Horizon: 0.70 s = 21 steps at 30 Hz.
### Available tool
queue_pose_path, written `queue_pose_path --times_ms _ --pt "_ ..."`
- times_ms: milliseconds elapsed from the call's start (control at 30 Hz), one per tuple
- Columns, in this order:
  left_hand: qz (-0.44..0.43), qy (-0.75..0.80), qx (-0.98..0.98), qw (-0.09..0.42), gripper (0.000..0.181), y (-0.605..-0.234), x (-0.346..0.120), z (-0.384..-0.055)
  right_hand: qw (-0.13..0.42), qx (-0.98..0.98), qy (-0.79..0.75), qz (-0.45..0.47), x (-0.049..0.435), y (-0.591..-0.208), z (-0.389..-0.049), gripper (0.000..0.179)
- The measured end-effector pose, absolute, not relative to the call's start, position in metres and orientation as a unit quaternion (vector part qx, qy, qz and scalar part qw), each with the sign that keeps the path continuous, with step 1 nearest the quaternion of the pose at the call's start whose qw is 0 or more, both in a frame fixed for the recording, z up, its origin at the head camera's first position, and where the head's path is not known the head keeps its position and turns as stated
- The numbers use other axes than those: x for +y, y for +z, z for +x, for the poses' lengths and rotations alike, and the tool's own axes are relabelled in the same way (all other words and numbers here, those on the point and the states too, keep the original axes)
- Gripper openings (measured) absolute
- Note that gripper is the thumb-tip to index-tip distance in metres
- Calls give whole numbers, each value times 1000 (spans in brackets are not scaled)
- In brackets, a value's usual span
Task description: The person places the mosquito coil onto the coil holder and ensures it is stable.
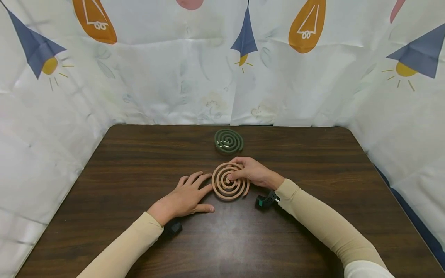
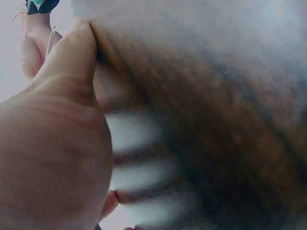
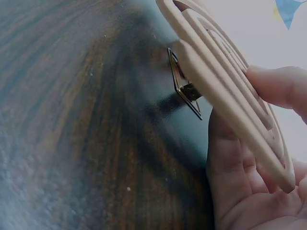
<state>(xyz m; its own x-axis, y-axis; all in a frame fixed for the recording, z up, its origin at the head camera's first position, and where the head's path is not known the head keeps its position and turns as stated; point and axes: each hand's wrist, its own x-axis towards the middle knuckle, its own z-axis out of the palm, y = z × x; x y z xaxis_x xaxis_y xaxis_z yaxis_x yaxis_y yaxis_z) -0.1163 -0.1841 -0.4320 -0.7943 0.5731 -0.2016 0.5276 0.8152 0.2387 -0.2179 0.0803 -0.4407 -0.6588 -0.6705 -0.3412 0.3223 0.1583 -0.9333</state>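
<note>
A tan mosquito coil [image 1: 228, 181] is held slightly off the wooden table in my right hand [image 1: 255, 172]. The thumb presses on its upper face near the centre, while fingers support it from beneath, as the right wrist view shows. Under the coil [image 3: 225, 88] a small thin metal stand [image 3: 190, 92] rests on the table. To the left, my left hand [image 1: 184, 197] lies on the tabletop with fingers spread, its fingertips close beside the coil's left edge; whether they touch it I cannot tell. A dark green mosquito coil [image 1: 228, 141] lies farther back.
The dark wooden table [image 1: 139, 154] runs to a white printed curtain [image 1: 156, 85] behind and at both sides. A black wrist device [image 1: 267, 200] sits under my right wrist, and another black device [image 1: 172, 227] under my left.
</note>
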Motion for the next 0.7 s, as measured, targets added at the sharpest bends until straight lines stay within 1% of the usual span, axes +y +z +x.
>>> queue_pose_path --times_ms 700 --pt "290 88 943 135 78 -430 -184 -114 401 660 -623 -126 80 -437 -218 42"
